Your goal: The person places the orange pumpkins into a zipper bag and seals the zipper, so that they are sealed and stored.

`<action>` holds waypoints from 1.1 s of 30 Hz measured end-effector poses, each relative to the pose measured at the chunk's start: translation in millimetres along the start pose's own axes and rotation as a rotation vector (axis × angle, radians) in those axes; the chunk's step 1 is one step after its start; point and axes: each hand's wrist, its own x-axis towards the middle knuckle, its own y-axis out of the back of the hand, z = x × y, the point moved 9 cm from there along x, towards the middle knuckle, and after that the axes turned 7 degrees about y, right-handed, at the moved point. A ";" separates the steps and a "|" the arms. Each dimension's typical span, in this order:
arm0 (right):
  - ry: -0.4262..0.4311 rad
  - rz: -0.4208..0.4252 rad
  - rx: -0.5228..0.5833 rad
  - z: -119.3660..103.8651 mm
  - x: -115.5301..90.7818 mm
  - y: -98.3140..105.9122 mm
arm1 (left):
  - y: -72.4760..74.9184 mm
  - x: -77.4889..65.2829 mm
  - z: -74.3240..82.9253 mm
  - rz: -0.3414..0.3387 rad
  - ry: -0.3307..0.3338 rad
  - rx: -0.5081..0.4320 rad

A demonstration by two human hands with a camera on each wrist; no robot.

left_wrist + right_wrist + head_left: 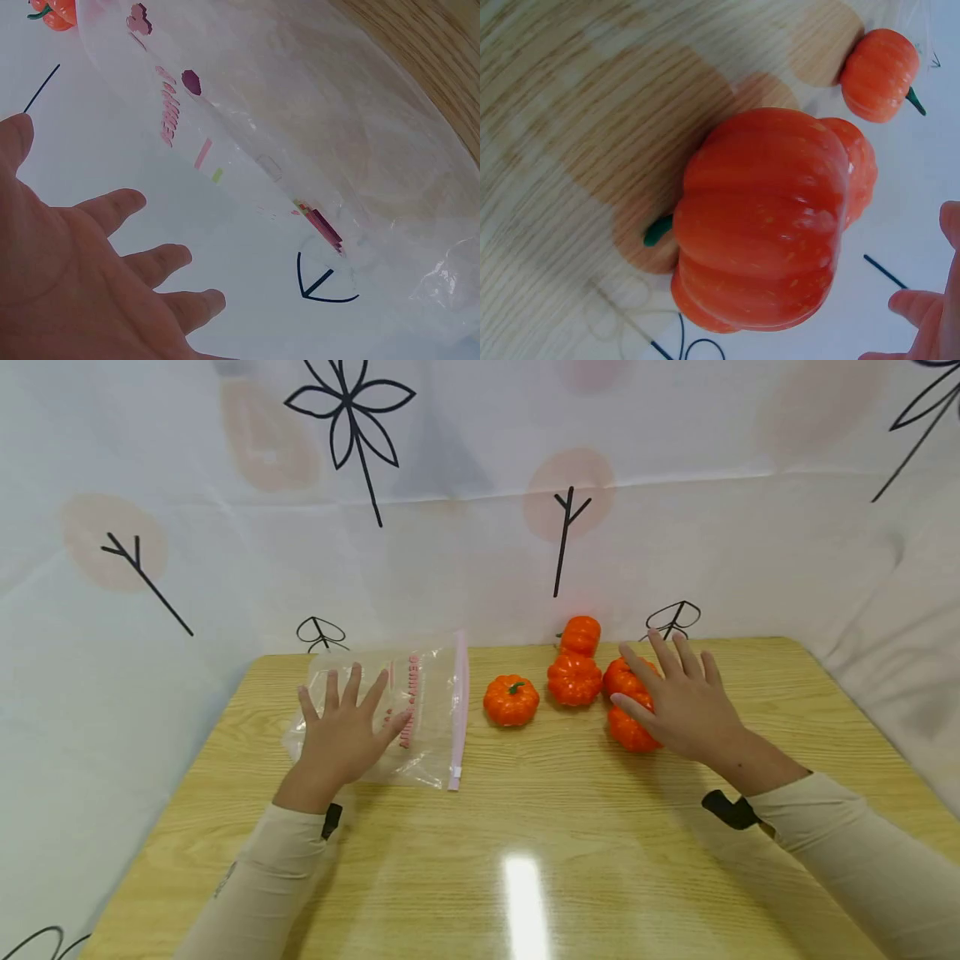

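My left hand (341, 735), fingers spread, hovers over a clear zip bag (431, 693) with pink print and a pink zip edge. The left wrist view shows that bag (300, 112) beside the straight fingers (165, 262), with nothing held. On the right, my other hand (686, 706) is spread above two orange toy pumpkins (633, 731), hiding part of them. A large pumpkin (765, 217) with a green stem fills the middle of the right wrist view, apart from the fingertips (911, 307). A single pumpkin (512, 700) sits between bag and hands, stem up.
Two more pumpkins, one in front (574, 680) and one behind (581, 635), touch near the table's back edge. The wooden table (465, 868) ends against a white patterned cloth (465, 560). A bright light reflection lies on the front of the table.
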 end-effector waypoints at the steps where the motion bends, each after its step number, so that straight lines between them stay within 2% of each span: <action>1: 0.000 -0.001 0.002 0.0 0.1 -0.4 | -0.1 0.0 -0.4 0.001 0.001 0.001; 13: 0.010 0.008 0.025 -5.5 -0.8 0.3 | 2.1 -1.7 -1.3 0.000 0.004 -0.005; 18: 0.038 0.068 0.081 -16.6 -1.2 5.7 | 5.5 -3.9 6.6 0.030 -0.014 -0.028; 21: 0.067 0.141 0.176 -30.1 -1.9 9.8 | 7.6 -6.9 18.6 0.086 -0.048 -0.066; 24: 0.083 0.175 0.314 -47.1 -1.1 8.9 | 8.4 -12.9 36.7 0.145 -0.097 -0.117; 29: 0.067 0.119 0.550 -75.2 7.8 -9.0 | 0.0 -23.9 65.5 0.151 -0.154 -0.162; 33: 0.050 0.080 0.670 -93.0 21.2 -23.8 | -7.5 -29.2 77.3 0.140 -0.176 -0.164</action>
